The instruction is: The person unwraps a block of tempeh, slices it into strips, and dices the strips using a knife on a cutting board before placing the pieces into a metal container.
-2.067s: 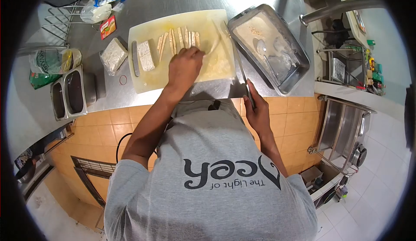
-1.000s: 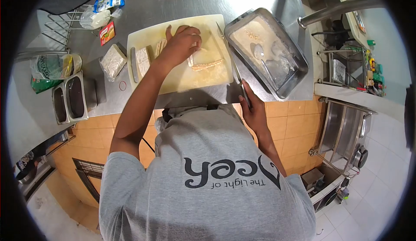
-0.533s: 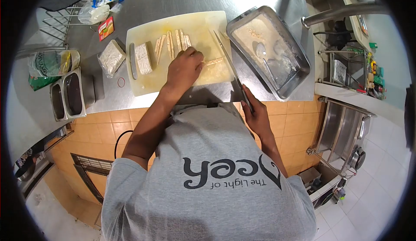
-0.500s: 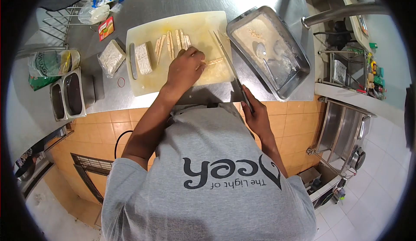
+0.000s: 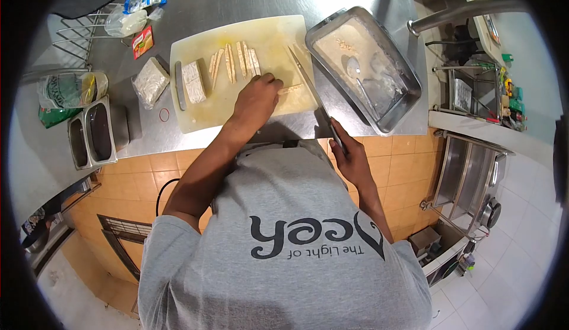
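Steel tabletop point(image 5: 272, 4) spans the upper frame; on the central cutting board point(image 5: 204, 116), the left hand point(image 5: 258, 97), curled, touches a food strip point(image 5: 291, 88), grip unclear. Right of centre, the right hand point(image 5: 352, 155) clasps a knife point(image 5: 312, 87).

Your cutting board point(image 5: 275, 42) looks like matt plastic. Knife blade point(image 5: 310, 84) is smooth metal, and your tabletop point(image 5: 267, 2) is pretty glossy metal too.

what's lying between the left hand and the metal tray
In the head view, going from the left hand to the metal tray, there's a pale strip on the cutting board, then the knife.
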Demonstrator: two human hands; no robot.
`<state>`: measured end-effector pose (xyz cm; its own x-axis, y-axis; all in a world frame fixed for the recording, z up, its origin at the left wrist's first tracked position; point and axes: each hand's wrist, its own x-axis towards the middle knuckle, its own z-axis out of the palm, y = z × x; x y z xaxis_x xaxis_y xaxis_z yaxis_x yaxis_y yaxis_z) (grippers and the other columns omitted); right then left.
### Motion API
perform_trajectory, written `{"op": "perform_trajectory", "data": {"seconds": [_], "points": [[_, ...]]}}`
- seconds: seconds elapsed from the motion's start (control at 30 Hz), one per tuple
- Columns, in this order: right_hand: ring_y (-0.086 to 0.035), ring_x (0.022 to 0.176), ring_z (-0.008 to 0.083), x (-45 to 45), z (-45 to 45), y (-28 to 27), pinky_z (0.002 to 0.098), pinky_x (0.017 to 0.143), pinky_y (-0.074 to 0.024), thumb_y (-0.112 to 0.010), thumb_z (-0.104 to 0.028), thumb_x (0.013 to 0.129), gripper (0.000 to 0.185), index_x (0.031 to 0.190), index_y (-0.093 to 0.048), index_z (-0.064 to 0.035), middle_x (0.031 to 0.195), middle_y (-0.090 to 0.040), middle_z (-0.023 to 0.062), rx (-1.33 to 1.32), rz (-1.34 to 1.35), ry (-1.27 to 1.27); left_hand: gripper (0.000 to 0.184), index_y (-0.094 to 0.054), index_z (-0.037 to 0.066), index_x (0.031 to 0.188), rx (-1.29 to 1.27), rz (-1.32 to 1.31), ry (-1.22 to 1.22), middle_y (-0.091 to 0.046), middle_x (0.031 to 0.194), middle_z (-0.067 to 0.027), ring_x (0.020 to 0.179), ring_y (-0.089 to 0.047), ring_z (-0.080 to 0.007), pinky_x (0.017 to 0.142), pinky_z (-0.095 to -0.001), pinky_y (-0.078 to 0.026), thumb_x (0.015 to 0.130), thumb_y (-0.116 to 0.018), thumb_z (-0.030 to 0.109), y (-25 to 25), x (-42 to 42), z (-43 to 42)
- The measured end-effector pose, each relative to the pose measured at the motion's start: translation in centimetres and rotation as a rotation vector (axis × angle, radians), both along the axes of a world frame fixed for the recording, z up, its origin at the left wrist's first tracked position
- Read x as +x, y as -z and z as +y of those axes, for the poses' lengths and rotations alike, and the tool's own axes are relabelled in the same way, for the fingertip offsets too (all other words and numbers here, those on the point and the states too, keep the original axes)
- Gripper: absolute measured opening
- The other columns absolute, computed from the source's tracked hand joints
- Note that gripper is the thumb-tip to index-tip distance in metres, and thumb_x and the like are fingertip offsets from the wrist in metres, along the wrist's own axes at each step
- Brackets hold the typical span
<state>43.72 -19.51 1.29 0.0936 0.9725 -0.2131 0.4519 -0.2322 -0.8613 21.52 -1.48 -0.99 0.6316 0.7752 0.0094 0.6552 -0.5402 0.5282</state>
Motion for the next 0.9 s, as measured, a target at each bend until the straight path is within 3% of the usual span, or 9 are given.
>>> {"op": "perform_trajectory", "data": {"seconds": [0.23,0.37,0.47,0.67,0.9], "points": [[-0.058,0.127,0.0391,-0.1,-0.7,-0.3,0.0402,0.104,-0.049,-0.062,-0.002,0.094,0.055,0.147,-0.05,-0.0108,0.134,-0.062,0.022,0.011,-0.036,-0.016,0.016,-0.066,0.002,0.095,-0.128,0.114,-0.19,-0.063,0.102,-0.0177,0.094,-0.064,-0.0381,0.082,-0.0471,-0.054,0.08,-0.069,0.005,-0.5,-1.9,-1.0],[-0.065,0.115,0.0397,-0.6,-1.1,-0.3,0.0401,0.094,-0.0531,-0.063,-0.003,0.093,0.056,0.147,-0.051,-0.0119,0.13,-0.064,0.022,0.091,-0.079,-0.079,0.019,-0.069,0.005,0.099,0.006,-0.089,-0.194,-0.064,0.102,-0.0137,0.095,-0.064,-0.0355,0.082,-0.0452,-0.054,0.082,-0.072,0.011,0.0,-2.0,-1.3],[-0.069,0.099,0.039,-1.2,-1.6,-0.7,0.0409,0.084,-0.0547,-0.064,-0.003,0.093,0.056,0.147,-0.051,-0.0132,0.12,-0.068,0.0225,0.124,-0.085,-0.07,0.02,-0.07,0.007,0.103,0.081,-0.162,-0.175,-0.066,0.102,-0.0102,0.094,-0.064,-0.0327,0.081,-0.0425,-0.054,0.084,-0.073,0.014,0.2,-0.8,-1.5],[-0.067,0.077,0.0389,-1.6,-2.3,-0.9,0.0434,0.071,-0.0529,-0.066,-0.005,0.092,0.059,0.147,-0.051,-0.016,0.095,-0.069,0.0228,0.086,-0.136,-0.08,0.015,-0.072,0.01,0.099,0.162,-0.208,-0.107,-0.066,0.098,-0.0058,0.09,-0.063,-0.0286,0.079,-0.0395,-0.054,0.085,-0.071,0.012,2.4,0.0,-0.7],[-0.066,0.075,0.0385,-1.8,-2.3,-1.6,0.045,0.069,-0.052,-0.065,-0.006,0.092,0.059,0.148,-0.05,-0.017,0.087,-0.067,0.0212,0.067,-0.191,-0.086,0.013,-0.073,0.011,0.098,0.159,-0.245,-0.126,-0.068,0.097,-0.0041,0.088,-0.064,-0.0274,0.078,-0.0385,-0.054,0.085,-0.072,0.013,2.9,0.1,-0.5]]}}
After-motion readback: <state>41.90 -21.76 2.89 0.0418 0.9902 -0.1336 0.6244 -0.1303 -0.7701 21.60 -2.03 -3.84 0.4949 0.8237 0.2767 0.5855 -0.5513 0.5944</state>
